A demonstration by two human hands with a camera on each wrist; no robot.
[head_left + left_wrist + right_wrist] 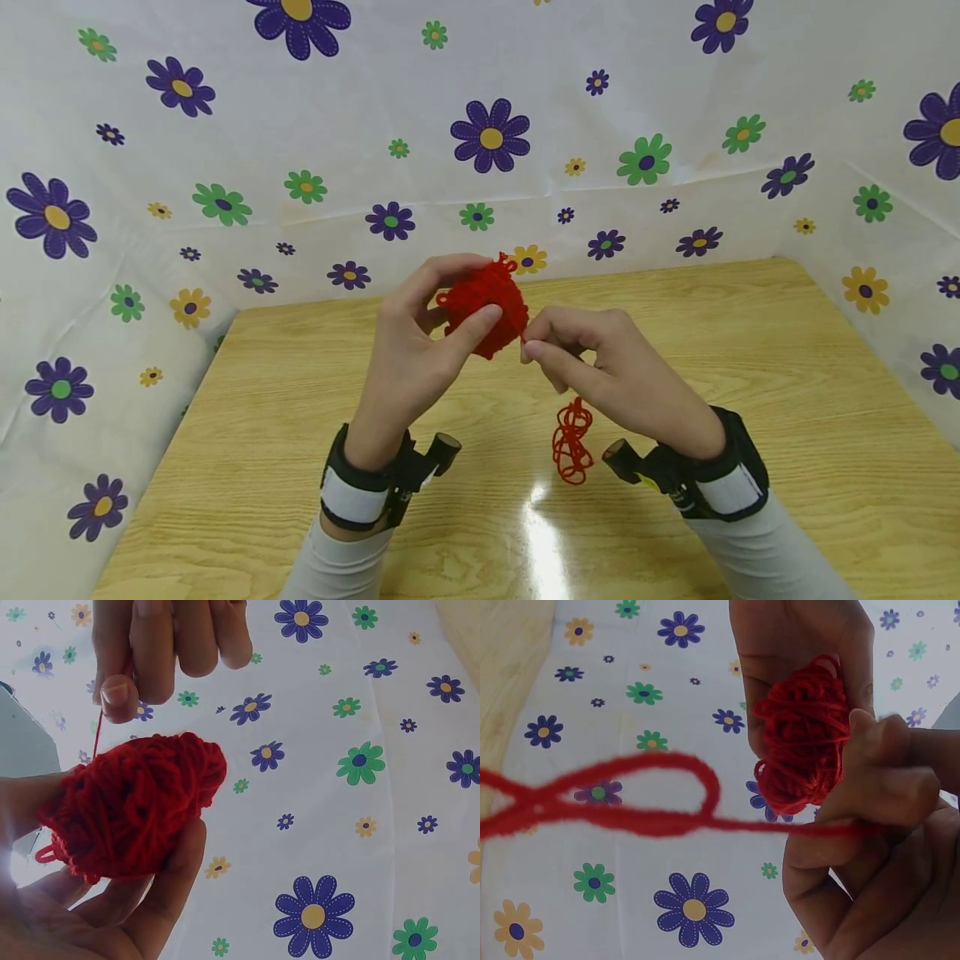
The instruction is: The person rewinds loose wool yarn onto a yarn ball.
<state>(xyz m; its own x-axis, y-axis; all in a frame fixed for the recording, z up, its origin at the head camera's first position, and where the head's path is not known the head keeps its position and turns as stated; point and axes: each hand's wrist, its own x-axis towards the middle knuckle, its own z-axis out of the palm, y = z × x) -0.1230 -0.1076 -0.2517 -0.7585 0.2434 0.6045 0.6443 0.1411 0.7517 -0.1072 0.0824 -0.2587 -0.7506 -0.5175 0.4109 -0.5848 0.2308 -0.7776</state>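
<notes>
A ball of red yarn [491, 304] is held up over the table by my left hand [420, 342], thumb across its near face and fingers round the far side. Small loops stick out at its top and left. Just right of the ball, my right hand [592, 354] pinches the yarn strand between thumb and forefinger. In the left wrist view a short taut strand [97, 735] runs from the ball [142, 802] up to that thumb. Below the right hand hangs a looped bundle of loose yarn [573, 442], its loops large and close in the right wrist view [630, 802].
The wooden table [300, 450] spreads beneath both hands. A white flower-printed cloth [337, 167] stands behind it and along both sides. Each wrist wears a black strap with a small camera, the left camera [442, 450] and right camera [621, 458] facing inward.
</notes>
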